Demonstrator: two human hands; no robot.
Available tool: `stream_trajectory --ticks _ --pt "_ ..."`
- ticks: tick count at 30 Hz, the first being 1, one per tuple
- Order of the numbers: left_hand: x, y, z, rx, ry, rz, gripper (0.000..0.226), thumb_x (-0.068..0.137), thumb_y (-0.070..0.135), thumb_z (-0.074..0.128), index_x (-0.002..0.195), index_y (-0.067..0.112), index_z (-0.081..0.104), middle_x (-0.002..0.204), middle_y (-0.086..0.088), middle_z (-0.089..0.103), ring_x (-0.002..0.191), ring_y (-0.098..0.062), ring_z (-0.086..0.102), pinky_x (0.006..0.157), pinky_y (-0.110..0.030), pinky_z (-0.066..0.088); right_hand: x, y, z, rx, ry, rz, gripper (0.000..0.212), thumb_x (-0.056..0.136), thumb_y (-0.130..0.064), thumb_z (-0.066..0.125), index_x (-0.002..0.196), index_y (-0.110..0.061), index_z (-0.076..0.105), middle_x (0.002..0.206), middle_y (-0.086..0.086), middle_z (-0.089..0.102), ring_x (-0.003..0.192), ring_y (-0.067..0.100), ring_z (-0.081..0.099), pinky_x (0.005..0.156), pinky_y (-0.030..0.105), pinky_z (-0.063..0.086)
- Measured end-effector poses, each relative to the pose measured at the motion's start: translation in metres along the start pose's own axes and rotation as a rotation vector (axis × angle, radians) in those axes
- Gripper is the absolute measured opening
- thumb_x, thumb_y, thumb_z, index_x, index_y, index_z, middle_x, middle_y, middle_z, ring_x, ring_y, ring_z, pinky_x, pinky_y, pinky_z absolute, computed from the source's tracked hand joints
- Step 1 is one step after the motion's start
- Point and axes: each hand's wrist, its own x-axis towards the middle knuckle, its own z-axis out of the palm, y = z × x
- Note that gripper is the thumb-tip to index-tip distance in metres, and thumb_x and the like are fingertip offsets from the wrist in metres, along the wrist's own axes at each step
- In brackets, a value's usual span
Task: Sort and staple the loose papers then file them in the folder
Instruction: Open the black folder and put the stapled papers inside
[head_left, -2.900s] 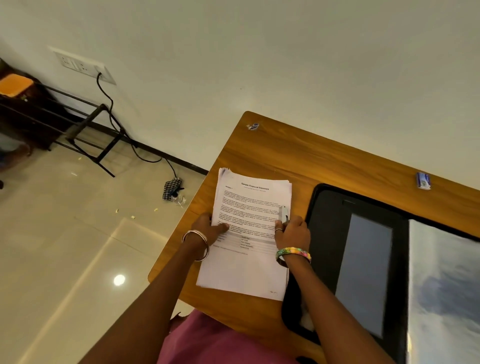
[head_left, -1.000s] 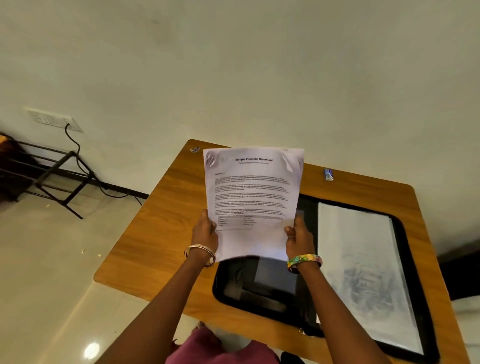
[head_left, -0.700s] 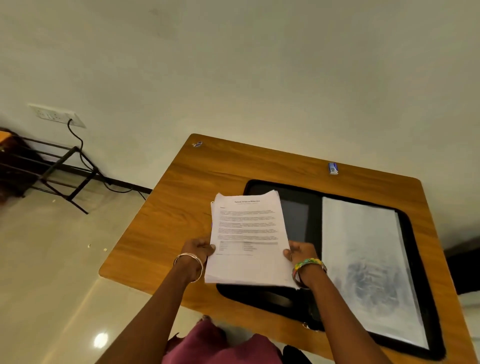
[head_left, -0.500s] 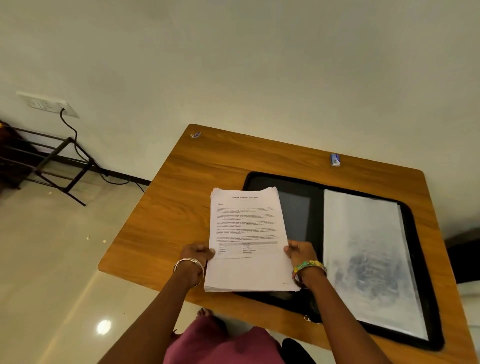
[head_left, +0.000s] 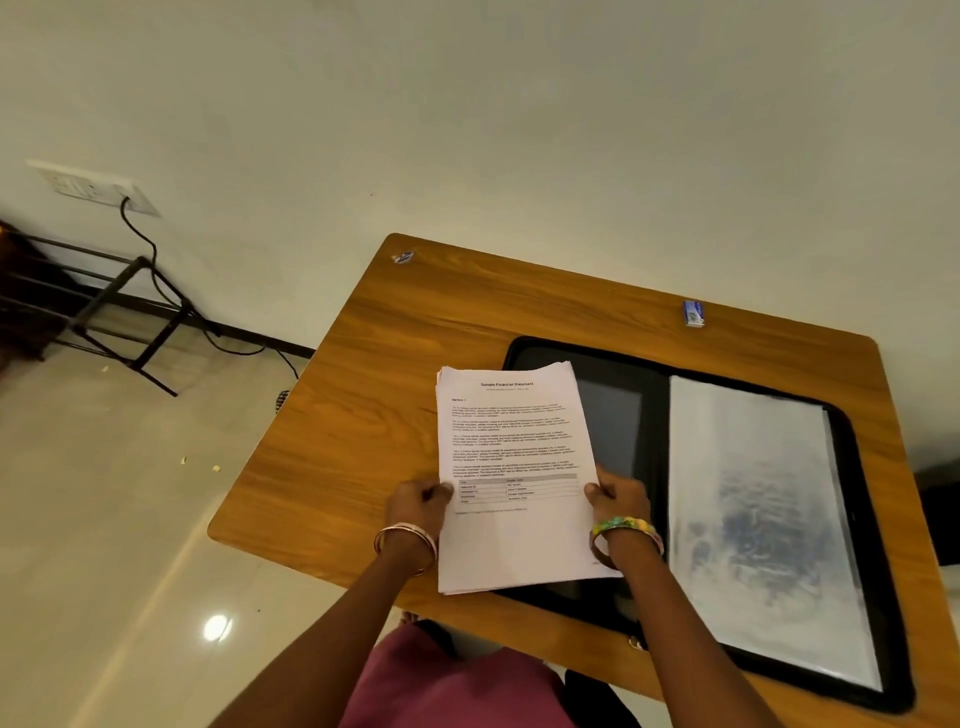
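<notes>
A stack of printed white papers (head_left: 514, 457) lies partly over the left half of an open black folder (head_left: 618, 410) on a wooden table (head_left: 395, 374). My left hand (head_left: 418, 501) grips the stack's left edge. My right hand (head_left: 618, 493) grips its right edge. The top sheet shows a title, text blocks and a small table. The folder's right half holds clear plastic sleeves (head_left: 753, 519). No stapler is visible.
A small blue box (head_left: 693, 313) sits near the table's far edge by the wall. A tiny sticker (head_left: 402, 256) is at the far left corner. A black metal rack (head_left: 104, 312) and a cable stand on the floor to the left.
The stack, held upright over the table a second ago, has come down flat. It now rests across the folder's left half and the table, still held by both hands.
</notes>
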Motion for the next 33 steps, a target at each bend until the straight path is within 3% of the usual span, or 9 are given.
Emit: stream_trajectory --ticks 4,8,11,16,19,23,27,31,33 --pt "0.019 0.016 -0.014 -0.526 -0.172 -0.227 0.02 0.088 0.025 0.063 0.094 0.006 0.066 0.094 -0.017 0.07 0.085 -0.034 0.066 0.08 -0.046 0.054 -0.007 0.001 -0.001 0.266 -0.111 0.072 0.035 0.089 -0.001 0.058 0.124 -0.006 0.06 0.115 0.007 0.065 0.101 0.027 0.059 0.096 0.037 0.047" --pt "0.03 0.03 -0.015 -0.487 -0.187 -0.231 0.021 0.087 0.023 0.064 0.101 0.008 0.064 0.095 -0.014 0.069 0.078 -0.031 0.066 0.065 -0.039 0.054 -0.012 0.001 0.002 0.299 -0.184 0.052 0.036 0.088 0.0 0.06 0.123 -0.008 0.06 0.112 0.0 0.065 0.101 0.027 0.062 0.096 0.042 0.05" --pt "0.034 0.032 -0.016 -0.476 -0.147 -0.165 0.013 0.087 0.017 0.063 0.097 0.009 0.063 0.094 -0.014 0.068 0.073 -0.028 0.066 0.058 -0.035 0.053 -0.003 -0.006 0.001 0.304 -0.26 0.113 0.029 0.086 0.002 0.061 0.114 -0.004 0.064 0.112 0.008 0.068 0.093 0.03 0.065 0.085 0.044 0.054" --pt "0.04 0.028 -0.023 -0.393 -0.192 -0.083 0.033 0.084 0.019 0.066 0.113 0.004 0.059 0.107 -0.013 0.068 0.086 -0.031 0.067 0.068 -0.041 0.057 0.017 -0.06 -0.003 0.464 -0.226 0.141 0.015 0.089 -0.018 0.063 0.095 -0.005 0.063 0.09 0.011 0.07 0.074 0.025 0.067 0.058 0.032 0.056" --pt "0.038 0.029 -0.025 -0.361 -0.209 -0.079 0.039 0.084 0.021 0.067 0.118 0.006 0.055 0.112 -0.012 0.066 0.096 -0.033 0.064 0.078 -0.047 0.055 0.033 -0.098 -0.001 0.416 -0.082 0.12 0.032 0.089 -0.036 0.061 0.079 -0.006 0.061 0.071 0.007 0.063 0.065 0.025 0.059 0.061 0.031 0.049" --pt "0.038 0.031 -0.033 -0.377 -0.227 -0.024 0.029 0.087 0.015 0.062 0.114 0.006 0.058 0.109 -0.011 0.066 0.093 -0.03 0.065 0.071 -0.038 0.056 0.041 -0.122 0.001 0.501 0.026 0.172 0.033 0.089 -0.033 0.062 0.067 -0.009 0.057 0.067 0.008 0.061 0.058 0.022 0.055 0.063 0.03 0.045" --pt "0.04 0.03 -0.041 -0.355 -0.263 -0.016 0.035 0.085 0.017 0.064 0.117 0.003 0.058 0.112 -0.014 0.067 0.096 -0.034 0.066 0.081 -0.049 0.055 0.04 -0.124 -0.003 0.681 -0.014 0.328 0.016 0.085 -0.022 0.063 0.074 -0.011 0.061 0.068 0.005 0.064 0.058 0.021 0.059 0.063 0.029 0.045" --pt "0.041 0.027 -0.043 -0.347 -0.263 -0.033 0.044 0.081 0.022 0.069 0.117 0.003 0.056 0.112 -0.015 0.067 0.095 -0.035 0.067 0.082 -0.053 0.054 0.041 -0.128 -0.011 0.601 -0.089 0.321 0.02 0.086 -0.025 0.064 0.077 -0.009 0.057 0.068 0.007 0.063 0.058 0.023 0.058 0.071 0.035 0.049" --pt "0.039 0.028 -0.042 -0.337 -0.295 -0.016 0.037 0.083 0.018 0.066 0.115 0.001 0.058 0.11 -0.015 0.068 0.094 -0.036 0.066 0.08 -0.05 0.055 0.043 -0.13 -0.016 0.585 -0.078 0.315 0.018 0.087 -0.024 0.064 0.083 -0.008 0.058 0.07 0.007 0.061 0.058 0.022 0.057 0.065 0.03 0.049"
